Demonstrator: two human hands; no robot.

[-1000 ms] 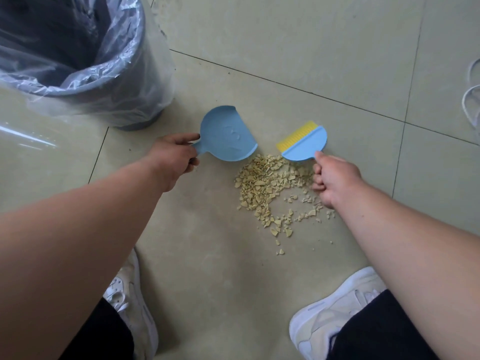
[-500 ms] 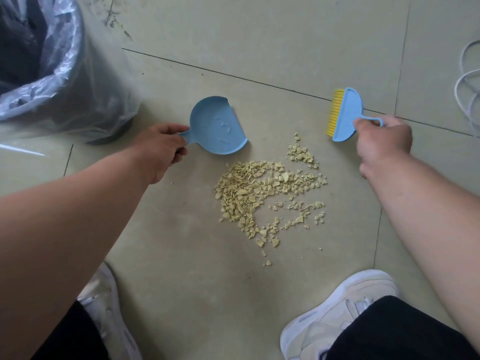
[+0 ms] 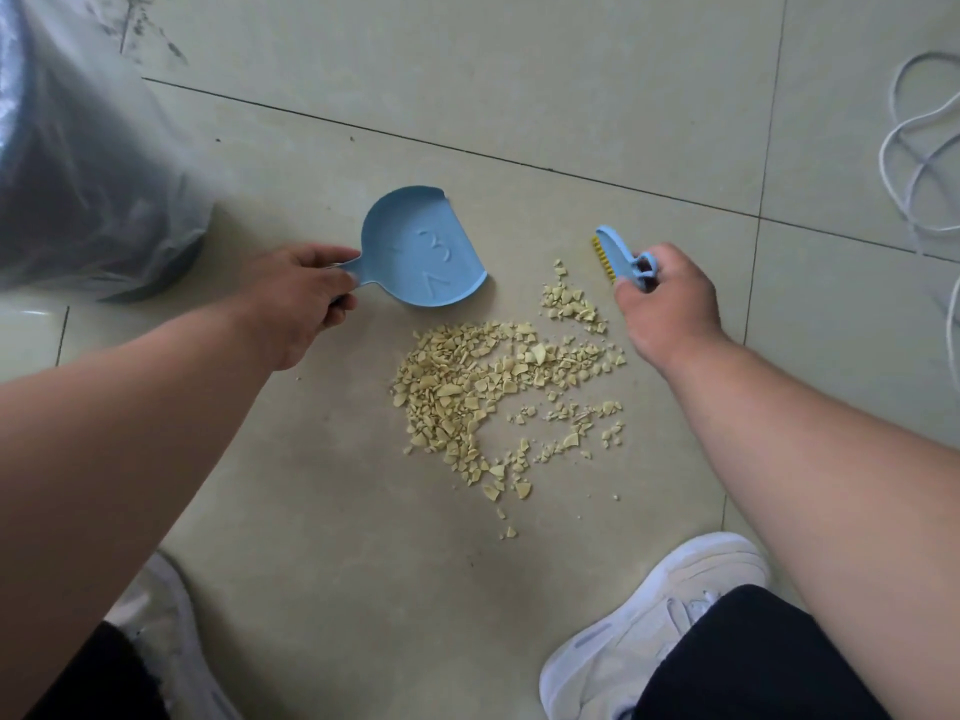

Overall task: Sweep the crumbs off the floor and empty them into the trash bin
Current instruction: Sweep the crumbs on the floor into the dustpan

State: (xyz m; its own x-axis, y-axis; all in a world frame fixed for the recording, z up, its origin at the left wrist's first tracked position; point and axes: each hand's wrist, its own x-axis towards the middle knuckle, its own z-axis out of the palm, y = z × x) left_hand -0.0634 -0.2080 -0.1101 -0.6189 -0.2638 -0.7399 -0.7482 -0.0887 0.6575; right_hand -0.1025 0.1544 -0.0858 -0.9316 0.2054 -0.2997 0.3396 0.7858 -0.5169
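A spread of pale yellow crumbs (image 3: pixel 483 397) lies on the tiled floor between my arms, with a smaller cluster (image 3: pixel 569 304) at its upper right. My left hand (image 3: pixel 298 298) grips the handle of a small blue dustpan (image 3: pixel 423 249), which lies flat just above the pile with its open edge toward the crumbs. My right hand (image 3: pixel 667 298) holds a small blue brush (image 3: pixel 615 257) with yellow bristles, right beside the small cluster, bristles facing left. The trash bin (image 3: pixel 78 174), lined with a clear plastic bag, stands at the far left, cut off by the frame.
White shoes sit at the bottom, one left (image 3: pixel 161 636) and one right (image 3: pixel 654 610), with dark trouser legs over them. A looped white cable (image 3: pixel 919 148) lies on the floor at the right edge. Dark grout lines cross the tiles.
My right hand has brought the brush down and left, from above the pile to right beside the small cluster. The brush has turned edge-on. The dustpan has barely moved.
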